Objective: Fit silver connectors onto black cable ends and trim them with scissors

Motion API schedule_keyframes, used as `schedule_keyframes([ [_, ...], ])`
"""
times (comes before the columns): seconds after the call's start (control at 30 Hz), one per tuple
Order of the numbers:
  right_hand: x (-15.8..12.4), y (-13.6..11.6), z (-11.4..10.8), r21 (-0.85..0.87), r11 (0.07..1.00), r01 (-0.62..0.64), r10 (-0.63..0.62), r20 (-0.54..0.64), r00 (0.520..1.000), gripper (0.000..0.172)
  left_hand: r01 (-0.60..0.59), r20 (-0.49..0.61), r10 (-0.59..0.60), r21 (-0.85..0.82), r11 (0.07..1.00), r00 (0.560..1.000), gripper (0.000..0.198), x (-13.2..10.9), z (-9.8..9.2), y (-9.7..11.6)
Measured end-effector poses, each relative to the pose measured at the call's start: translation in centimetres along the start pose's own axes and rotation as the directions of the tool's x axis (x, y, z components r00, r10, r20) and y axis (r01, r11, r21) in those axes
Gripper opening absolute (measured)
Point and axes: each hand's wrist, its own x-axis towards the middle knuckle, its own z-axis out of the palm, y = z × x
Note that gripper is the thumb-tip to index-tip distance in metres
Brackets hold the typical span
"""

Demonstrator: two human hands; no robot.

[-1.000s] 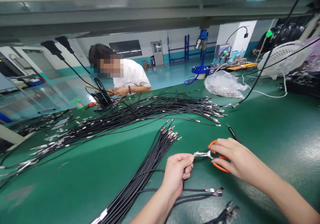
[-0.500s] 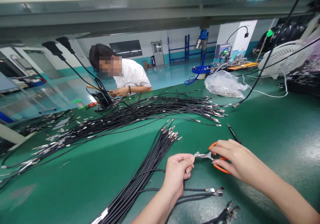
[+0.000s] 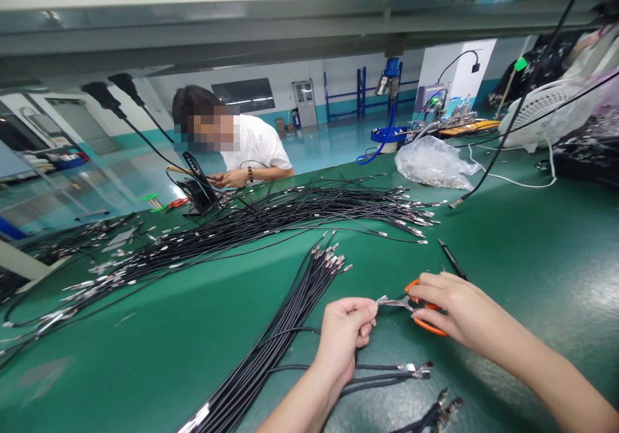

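Observation:
My left hand [image 3: 345, 333] is closed in a pinch on the end of a black cable [image 3: 309, 330], whose silvery tip [image 3: 382, 299] pokes out past the fingertips. My right hand [image 3: 452, 304] grips scissors with orange handles [image 3: 430, 330]; their metal blades [image 3: 397, 302] meet the cable tip just beside my left fingertips. Under my left wrist lie several black cables with bared, foil-wrapped ends [image 3: 413, 370]. More bared cable ends [image 3: 447, 410] lie at the bottom edge. A bundle of black cables [image 3: 280, 330] runs along the left of my left hand.
A larger heap of black cables [image 3: 271, 217] spreads across the green table [image 3: 159, 330]. A black pen-like tool [image 3: 452, 259] lies behind my right hand. Farther back are a clear plastic bag [image 3: 432, 162], a white fan [image 3: 536, 114] and a hanging cable [image 3: 512, 124]. A co-worker [image 3: 256, 143] sits opposite.
Hardly anything differs. Both hands and the scissors have shifted very slightly, and the co-worker's head has moved a little to the right.

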Motion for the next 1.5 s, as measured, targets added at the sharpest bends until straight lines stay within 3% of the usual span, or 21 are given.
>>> schedule_keyframes([
  [0.2, 0.1, -0.1, 0.0, -0.039, 0.999, 0.0, 0.001, 0.021, 1.0, 0.011, -0.008, 0.012, 0.008, -0.004, 1.0, 1.0, 0.017, 0.0, 0.0, -0.2],
  [0.4, -0.2, 0.4, -0.1, -0.081, 0.996, -0.046, 0.041, -0.062, 0.997, 0.011, -0.001, 0.004, 0.001, -0.003, 1.0, 1.0, 0.015, 0.0, -0.1, -0.3],
  [0.7, 0.3, 0.5, 0.3, 0.242, 0.956, -0.167, 0.189, -0.07, 0.98, 0.014, 0.01, 0.014, -0.009, -0.03, 0.999, 1.0, 0.015, 0.3, -0.4, -0.3],
  [0.8, 0.8, -0.1, 1.2, 0.481, 0.836, -0.264, 0.338, -0.072, 0.938, 0.015, 0.012, 0.023, -0.012, -0.033, 0.999, 1.0, 0.015, 0.2, -0.4, -0.4],
  [0.93, 1.7, -1.8, 2.7, 0.819, 0.506, -0.272, 0.401, 0.056, 0.914, 0.018, 0.012, 0.057, -0.01, -0.028, 1.0, 0.998, 0.014, 0.0, -0.2, -0.3],
  [1.07, 2.3, -3.1, 4.0, 0.92, 0.289, -0.265, 0.431, 0.123, 0.894, 0.022, 0.027, 0.072, -0.026, -0.017, 0.999, 0.997, 0.014, 0.0, -0.2, -0.2],
  [1.23, 2.3, -3.5, 4.5, 0.94, 0.219, -0.262, 0.453, 0.139, 0.88, 0.021, 0.03, 0.081, -0.03, -0.008, 1.0, 0.996, 0.015, 0.1, -0.2, -0.1],
  [1.5, 2.4, -3.5, 4.0, 0.935, 0.242, -0.259, 0.458, 0.125, 0.88, 0.02, 0.011, 0.087, -0.015, 0.045, 0.999, 0.996, 0.02, 0.1, -0.1, -0.1],
])
